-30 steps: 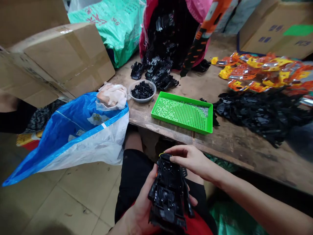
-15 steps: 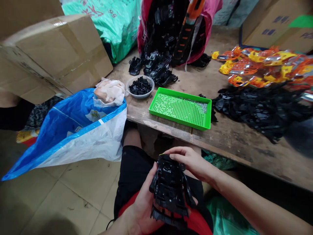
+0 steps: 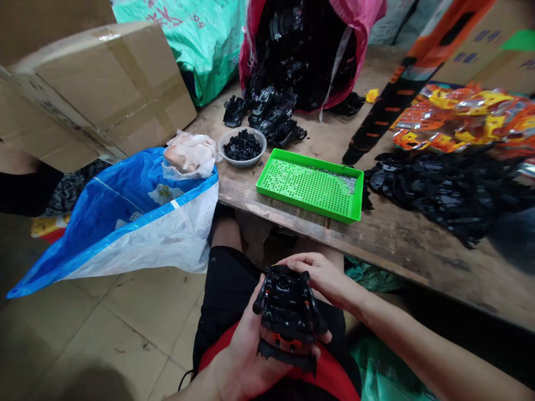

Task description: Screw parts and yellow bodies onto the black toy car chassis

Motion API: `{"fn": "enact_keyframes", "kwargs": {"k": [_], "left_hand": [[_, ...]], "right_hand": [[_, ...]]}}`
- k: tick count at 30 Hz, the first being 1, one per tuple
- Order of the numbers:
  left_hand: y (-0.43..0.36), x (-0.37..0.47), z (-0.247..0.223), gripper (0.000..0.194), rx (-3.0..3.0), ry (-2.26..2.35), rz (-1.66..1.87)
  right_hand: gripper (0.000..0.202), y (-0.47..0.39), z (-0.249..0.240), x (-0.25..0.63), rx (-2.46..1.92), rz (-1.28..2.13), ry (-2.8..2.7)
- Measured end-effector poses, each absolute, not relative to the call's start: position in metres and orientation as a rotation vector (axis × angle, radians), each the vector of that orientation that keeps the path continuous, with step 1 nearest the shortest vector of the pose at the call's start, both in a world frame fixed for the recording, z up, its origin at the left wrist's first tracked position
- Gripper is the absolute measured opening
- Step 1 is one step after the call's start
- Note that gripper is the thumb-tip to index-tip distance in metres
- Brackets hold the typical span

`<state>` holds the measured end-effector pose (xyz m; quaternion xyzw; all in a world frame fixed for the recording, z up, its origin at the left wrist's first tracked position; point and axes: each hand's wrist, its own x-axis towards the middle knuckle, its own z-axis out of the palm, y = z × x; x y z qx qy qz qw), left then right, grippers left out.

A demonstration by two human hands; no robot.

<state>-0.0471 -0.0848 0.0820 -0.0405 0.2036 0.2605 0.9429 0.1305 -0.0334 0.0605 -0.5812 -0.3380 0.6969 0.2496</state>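
Note:
A black plastic toy car chassis [image 3: 288,309] with some orange parts rests above my lap. My left hand [image 3: 244,348] cradles it from the left and underneath, its fingertips showing along the right side. At the chassis's far end, the fingers of my right hand [image 3: 315,273] curl over the edge and grip it. A thin yellow bit shows beside those fingertips. Beyond my hands on the bench lies a green perforated tray [image 3: 309,209] with small metal screws gathered mostly toward its right end.
An orange-and-black electric screwdriver [image 3: 393,100] hangs over the wooden bench [image 3: 397,250]. Black parts [image 3: 438,189] and orange-yellow shells [image 3: 455,114] are heaped right. A bowl [image 3: 241,162] of small black pieces, a pink sack [image 3: 363,33], a blue-white bag [image 3: 137,239] and a carton [image 3: 112,89] stand left and behind.
The hanging screwdriver has swung right, from before the pink sack to above the tray's right end. The chassis has tilted in my hands, showing more orange. Both hands keep their hold.

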Motion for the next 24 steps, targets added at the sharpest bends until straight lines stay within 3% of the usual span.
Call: {"fn": "enact_keyframes", "kwargs": {"k": [4, 9, 17, 19, 22, 24], "left_hand": [[-0.085, -0.046, 0.078, 0.067, -0.151, 0.385, 0.563], [-0.082, -0.047, 0.075, 0.067, -0.196, 0.371, 0.597], [-0.074, -0.047, 0.076, 0.068, -0.188, 0.455, 0.673], [-0.072, -0.048, 0.077, 0.062, -0.255, 0.46, 0.694], [-0.068, -0.05, 0.079, 0.057, -0.348, 0.464, 0.71], [-0.066, -0.05, 0.081, 0.057, -0.385, 0.432, 0.699]], "right_hand": [[0.039, -0.032, 0.058, 0.13, -1.598, 1.843, -1.076], [0.046, -0.034, 0.055, 0.137, -1.64, 1.436, -1.396], [0.028, -0.056, 0.093, 0.145, -1.386, 0.758, -1.732], [0.039, -0.066, 0.097, 0.144, -1.222, 0.61, -1.924], [0.07, -0.078, 0.093, 0.141, -1.012, 0.42, -2.198], [0.076, -0.082, 0.089, 0.138, -0.943, 0.307, -2.328]]}}
